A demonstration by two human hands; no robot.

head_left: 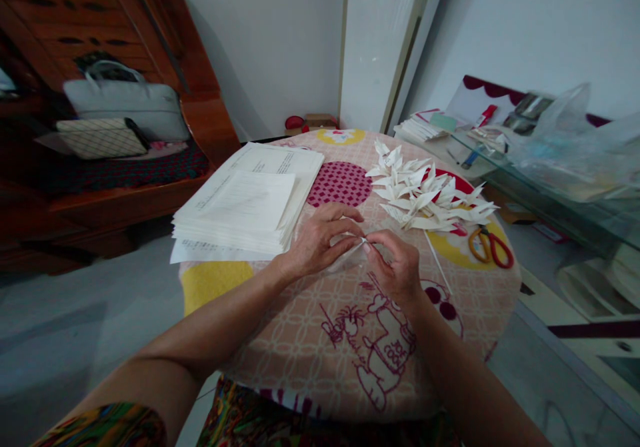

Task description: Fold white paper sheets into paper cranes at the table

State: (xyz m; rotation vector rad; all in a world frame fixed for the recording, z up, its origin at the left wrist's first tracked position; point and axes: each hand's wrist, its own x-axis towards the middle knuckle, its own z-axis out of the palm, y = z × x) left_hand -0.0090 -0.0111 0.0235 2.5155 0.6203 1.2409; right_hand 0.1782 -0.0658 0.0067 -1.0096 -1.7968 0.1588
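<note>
White paper (351,257) is pinched between the two hands (320,239).

The left hand (323,239) partly hides the white paper (347,260).

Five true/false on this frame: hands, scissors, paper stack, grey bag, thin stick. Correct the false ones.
1. The left hand and right hand meet at a small white piece. True.
2. The scissors are in the right hand. False: they lie on the tablecloth, near the table's right edge.
3. The paper stack is left of the folded white pieces in the picture. True.
4. The grey bag stands on top of the paper stack. False: it is on the wooden bench at the left.
5. The thin stick lies on the tablecloth, to the left of the scissors. True.
</note>
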